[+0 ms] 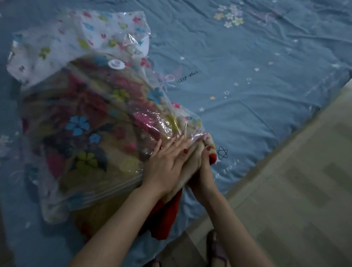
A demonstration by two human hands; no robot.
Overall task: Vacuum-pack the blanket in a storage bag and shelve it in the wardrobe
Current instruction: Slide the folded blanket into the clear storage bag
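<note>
- Your left hand point(166, 163) lies flat, fingers straight, on the storage bag point(80, 118); your right hand point(199, 170) clutches the blanket point(168, 219) at the bag's near-right mouth.
- Feed the protruding red corner fully inside before sealing; keep the fabric clear of the zip track.
- The bag rests on the bed point(253, 76); its long axis appears to run near to far, valve point(116, 63) toward the far end.
</note>
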